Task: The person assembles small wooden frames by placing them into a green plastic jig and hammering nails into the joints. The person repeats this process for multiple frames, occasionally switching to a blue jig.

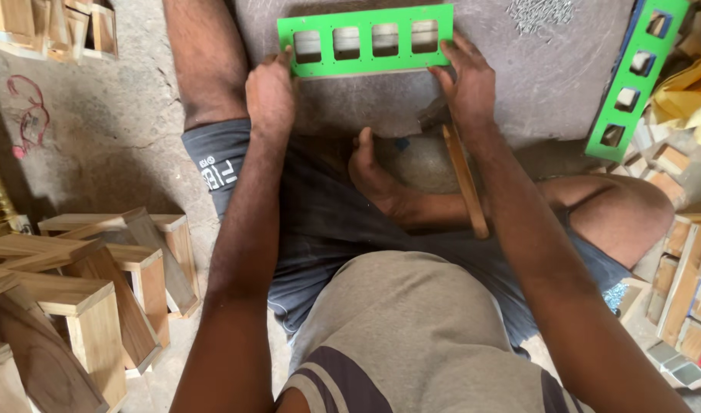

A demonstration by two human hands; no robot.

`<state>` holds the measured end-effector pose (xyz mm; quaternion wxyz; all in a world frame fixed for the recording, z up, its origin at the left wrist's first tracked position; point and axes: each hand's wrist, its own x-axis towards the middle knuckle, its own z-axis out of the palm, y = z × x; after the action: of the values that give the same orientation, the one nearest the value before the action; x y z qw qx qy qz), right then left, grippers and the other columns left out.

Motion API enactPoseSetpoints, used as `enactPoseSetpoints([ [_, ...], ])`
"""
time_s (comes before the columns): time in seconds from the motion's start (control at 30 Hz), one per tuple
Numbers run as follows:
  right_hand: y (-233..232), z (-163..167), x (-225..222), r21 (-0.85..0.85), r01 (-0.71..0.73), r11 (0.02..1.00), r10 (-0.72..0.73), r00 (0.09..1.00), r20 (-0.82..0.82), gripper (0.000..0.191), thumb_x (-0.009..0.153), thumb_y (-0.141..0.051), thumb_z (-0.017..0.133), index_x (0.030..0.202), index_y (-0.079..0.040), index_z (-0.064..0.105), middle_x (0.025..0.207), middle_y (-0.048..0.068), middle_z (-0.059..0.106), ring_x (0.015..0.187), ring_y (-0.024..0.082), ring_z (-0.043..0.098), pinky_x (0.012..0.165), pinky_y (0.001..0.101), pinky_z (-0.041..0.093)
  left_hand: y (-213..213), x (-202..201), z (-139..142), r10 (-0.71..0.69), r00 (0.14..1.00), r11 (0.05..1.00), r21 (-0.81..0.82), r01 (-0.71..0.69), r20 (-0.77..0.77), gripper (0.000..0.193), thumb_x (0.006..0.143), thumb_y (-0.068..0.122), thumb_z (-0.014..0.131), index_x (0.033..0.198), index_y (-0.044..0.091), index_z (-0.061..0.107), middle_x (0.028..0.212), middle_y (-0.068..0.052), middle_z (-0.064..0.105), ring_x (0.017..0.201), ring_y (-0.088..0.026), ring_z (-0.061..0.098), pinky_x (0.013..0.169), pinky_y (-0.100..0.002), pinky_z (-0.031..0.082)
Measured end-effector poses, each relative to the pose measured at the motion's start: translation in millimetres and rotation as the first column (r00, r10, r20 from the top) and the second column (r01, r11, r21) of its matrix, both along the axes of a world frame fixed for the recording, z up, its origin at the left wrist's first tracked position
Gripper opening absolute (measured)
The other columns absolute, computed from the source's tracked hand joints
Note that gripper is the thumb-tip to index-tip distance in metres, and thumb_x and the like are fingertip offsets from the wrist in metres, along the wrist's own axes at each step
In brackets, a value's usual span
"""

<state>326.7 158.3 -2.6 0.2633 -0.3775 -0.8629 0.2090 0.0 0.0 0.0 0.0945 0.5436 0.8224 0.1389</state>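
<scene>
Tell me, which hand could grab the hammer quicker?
Probably the right hand: the hammer lies just under its wrist. The left hand is at the far end of the green frame.

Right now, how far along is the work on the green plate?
Done: the green plate lies on the grey slab. In hand: the left hand and right hand hold its ends. Left: the hammer is unused and the nails lie untouched.

Wooden boxes stacked left (unfinished); nails piled on slab.
</scene>
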Motion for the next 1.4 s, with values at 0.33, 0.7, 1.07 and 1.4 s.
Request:
enactPoseSetpoints([
  [0.33, -4, 9, 11, 0.006, 0.055, 0.998, -0.055, 0.998, -0.032, 0.049, 0.088, -0.009, 0.09, 0.132, 0.0, 0.07, 0.141, 0.016, 0.065, 0.126, 0.033, 0.066, 0.108, 0.04, 0.054, 1, 21, 34, -0.031, 0.994, 0.996, 0.092, 0.021, 0.106, 0.06, 0.078, 0.007, 0.089, 0.133, 0.004, 0.066, 0.114, -0.022, 0.072, 0.101, -0.041, 0.07, 0.086, -0.048, 0.057],
  [0.7, -13, 17, 9, -0.124, 0.077, 0.989, -0.096, 0.982, -0.16, 0.045, 0.089, -0.014, 0.083, 0.131, -0.006, 0.068, 0.137, 0.017, 0.066, 0.112, 0.037, 0.068, 0.093, 0.043, 0.057, 125, 130, 66, -0.442, 0.831, 0.844, 0.471, 0.258, 0.337, 0.055, 0.09, 0.012, 0.086, 0.141, 0.011, 0.063, 0.139, -0.018, 0.067, 0.129, -0.036, 0.064, 0.112, -0.043, 0.051],
  [1.07, -15, 30, -10, -0.118, 0.065, 0.991, -0.08, 0.989, -0.126, 0.027, 0.087, -0.005, 0.069, 0.111, 0.005, 0.063, 0.096, 0.025, 0.068, 0.083, 0.044, 0.066, 0.068, 0.0502, 0.054, 255, 235, 25, -0.285, 0.894, 0.958, 0.08, 0.274, 0.345, 0.013, 0.094, 0.021, 0.066, 0.092, 0.014, 0.077, 0.104, -0.013, 0.076, 0.102, -0.034, 0.071, 0.093, -0.047, 0.056],
  [1.4, -5, 18, -17, -0.081, 0.137, 0.987, -0.144, 0.985, -0.093, 0.026, 0.082, -0.005, 0.072, 0.106, 0.003, 0.067, 0.101, 0.025, 0.07, 0.088, 0.045, 0.067, 0.073, 0.0496, 0.056, 263, 228, 13, -0.326, 0.826, 0.915, 0.374, 0.153, 0.46, 0.011, 0.078, 0.02, 0.071, 0.084, 0.011, 0.075, 0.088, -0.01, 0.076, 0.086, -0.032, 0.073, 0.079, -0.043, 0.058],
])
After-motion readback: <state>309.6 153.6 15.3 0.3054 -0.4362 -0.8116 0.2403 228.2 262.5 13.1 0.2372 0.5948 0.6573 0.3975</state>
